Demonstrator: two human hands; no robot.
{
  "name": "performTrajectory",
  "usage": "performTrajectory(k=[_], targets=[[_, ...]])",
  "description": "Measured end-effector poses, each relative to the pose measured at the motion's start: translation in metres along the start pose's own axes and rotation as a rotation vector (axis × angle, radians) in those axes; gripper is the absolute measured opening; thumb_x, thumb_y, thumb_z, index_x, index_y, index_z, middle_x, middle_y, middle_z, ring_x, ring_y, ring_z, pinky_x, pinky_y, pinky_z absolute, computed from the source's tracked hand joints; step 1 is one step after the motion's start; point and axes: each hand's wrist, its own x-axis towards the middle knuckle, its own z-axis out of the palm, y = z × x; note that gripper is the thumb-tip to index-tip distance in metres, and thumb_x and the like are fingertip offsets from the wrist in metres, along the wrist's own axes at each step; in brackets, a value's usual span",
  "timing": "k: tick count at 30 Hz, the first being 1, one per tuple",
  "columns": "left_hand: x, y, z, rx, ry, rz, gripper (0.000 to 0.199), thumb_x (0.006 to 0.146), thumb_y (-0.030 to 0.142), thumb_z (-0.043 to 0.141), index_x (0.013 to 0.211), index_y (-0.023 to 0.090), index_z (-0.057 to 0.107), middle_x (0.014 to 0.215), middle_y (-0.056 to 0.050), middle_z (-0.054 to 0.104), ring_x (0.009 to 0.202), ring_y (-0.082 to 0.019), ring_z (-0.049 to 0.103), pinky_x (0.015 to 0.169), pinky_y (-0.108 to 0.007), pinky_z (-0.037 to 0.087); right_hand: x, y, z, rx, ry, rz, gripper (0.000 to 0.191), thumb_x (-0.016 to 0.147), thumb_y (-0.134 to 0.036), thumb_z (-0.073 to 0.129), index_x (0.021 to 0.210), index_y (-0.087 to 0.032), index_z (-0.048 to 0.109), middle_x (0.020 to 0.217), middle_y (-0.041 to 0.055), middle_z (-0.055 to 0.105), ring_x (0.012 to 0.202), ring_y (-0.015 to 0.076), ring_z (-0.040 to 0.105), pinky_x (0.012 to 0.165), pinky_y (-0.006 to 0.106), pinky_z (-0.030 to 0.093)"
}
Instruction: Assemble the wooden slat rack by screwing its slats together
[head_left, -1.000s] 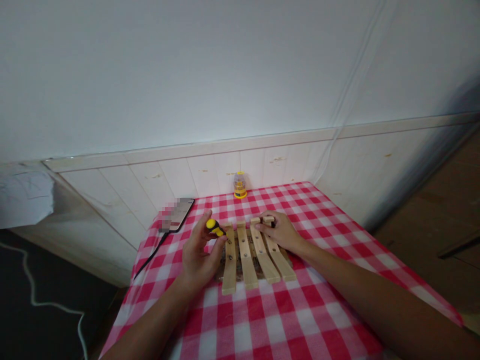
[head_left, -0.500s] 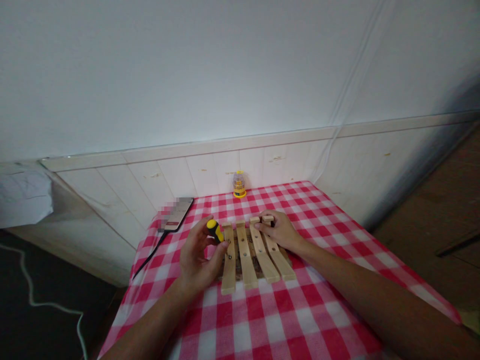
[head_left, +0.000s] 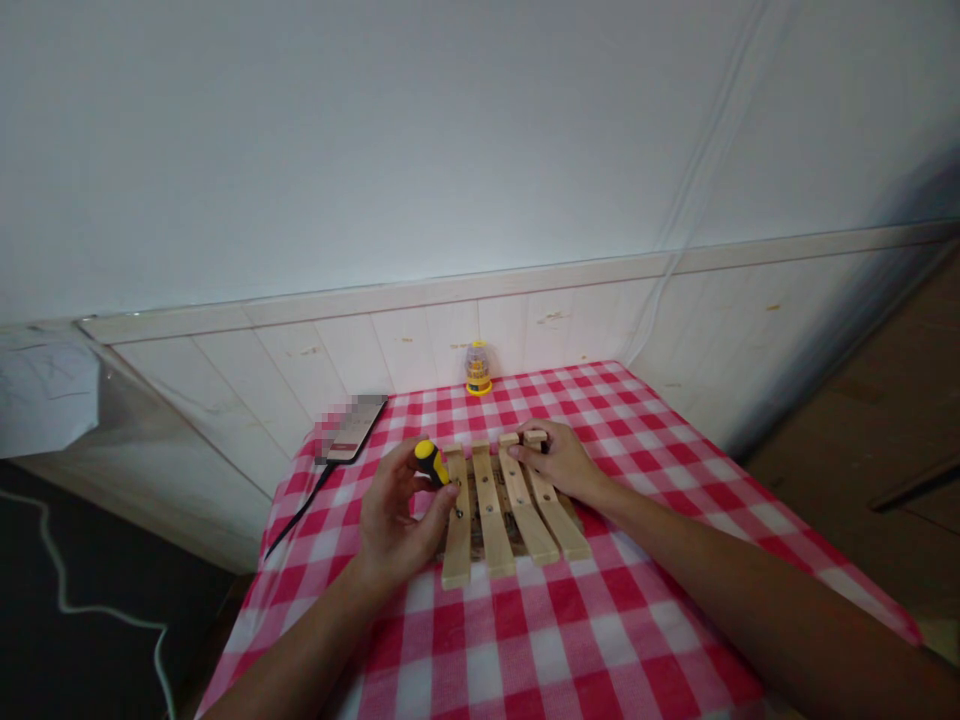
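Seeing a plain pale wall (head_left: 412,150) above scuffed white plank panelling (head_left: 435,350), with a narrow rail (head_left: 375,298) between. Looking down on a checked red-and-white tablecloth (head_left: 570,640) beside the panelling in dim light. Noticing a brown surface (head_left: 862,440) at far right

Smooth matt wooden slats (head_left: 496,540) (metal-looking screws (head_left: 490,509) in them), plastic screwdriver handle (head_left: 427,456), woven-looking tablecloth (head_left: 555,640), matt wall (head_left: 420,150)

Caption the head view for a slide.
Left hand holding a yellow-black screwdriver, right hand gripping wooden slats at their far ends.
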Motion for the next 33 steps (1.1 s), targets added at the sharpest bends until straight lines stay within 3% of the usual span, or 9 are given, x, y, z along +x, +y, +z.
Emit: performTrajectory(k=[20, 33], targets=[[-0.0059, -0.0019, -0.0035, 0.048, -0.023, -0.039, 0.047, 0.09, 0.014, 0.074, 0.134, 0.024, 0.064, 0.104, -0.005, 0.07, 0.082, -0.014, 0.072, 0.07, -0.021, 0.063, 0.0017, 0.0032, 0.0022, 0.018, 0.013, -0.002, 0.016, 0.082, -0.036, 0.075, 0.081, -0.021, 0.07, 0.075, 0.0014, 0.07, 0.071, 0.0191, 0.063, 0.063, 0.028, 0.046], [-0.0072, 0.002, -0.0047, 0.122, -0.041, -0.183, 0.049, 0.09, 0.018, 0.071, 0.138, 0.019, 0.064, 0.098, -0.005, 0.075, 0.075, -0.014, 0.074, 0.07, -0.023, 0.064, 0.0012, 0.0014, 0.002, 0.02, 0.011, 0.008, 0.015, 0.083, -0.037, 0.076, 0.083, -0.022, 0.073, 0.075, 0.0015, 0.071, 0.074, 0.0205, 0.066, 0.063, 0.028, 0.048]])
